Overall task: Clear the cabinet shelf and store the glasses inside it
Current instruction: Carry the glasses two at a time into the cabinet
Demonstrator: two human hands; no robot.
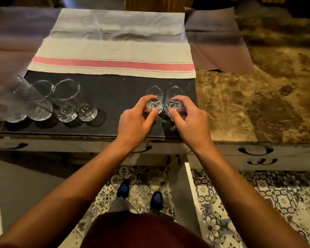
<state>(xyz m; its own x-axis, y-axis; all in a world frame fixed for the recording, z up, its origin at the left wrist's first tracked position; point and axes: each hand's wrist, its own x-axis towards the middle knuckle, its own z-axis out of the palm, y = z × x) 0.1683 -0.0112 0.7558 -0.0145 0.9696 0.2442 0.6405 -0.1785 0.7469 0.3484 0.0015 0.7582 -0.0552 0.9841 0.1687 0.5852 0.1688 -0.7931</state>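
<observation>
Tabletop: brown veined marble tabletop (258,108), carrying all items below; white cabinet front with dark cut-out pulls beneath its near edge.
Cloth: white woven towel with a pink stripe (113,51), laid flat behind the mat, its near hem overlapping the mat's far edge.
Mat: black rectangular stitched mat (111,90), lying along the near edge of the tabletop.
Tall glasses: four clear tall tumblers (48,102) standing in a row on the mat's left end, close together; the leftmost is blurred at the frame edge.
Small glasses: two clear small spouted glasses (164,100) upright on the mat's right part, side by side and apparently touching.
Left hand: left hand (134,120) grasping the left small glass, thumb and fingers curled round its lower body.
Right hand: right hand (190,119) grasping the right small glass likewise.
Cabinet shelf: interior not in view; none of the glasses seen is stored yet.
Risk, contact: lifted together, the two small glasses could knock and chip.
Risk, grip: smooth glass held low by the fingertips may slip or tilt.
Risk, transfer: carrying both down could strike the tabletop edge.
</observation>
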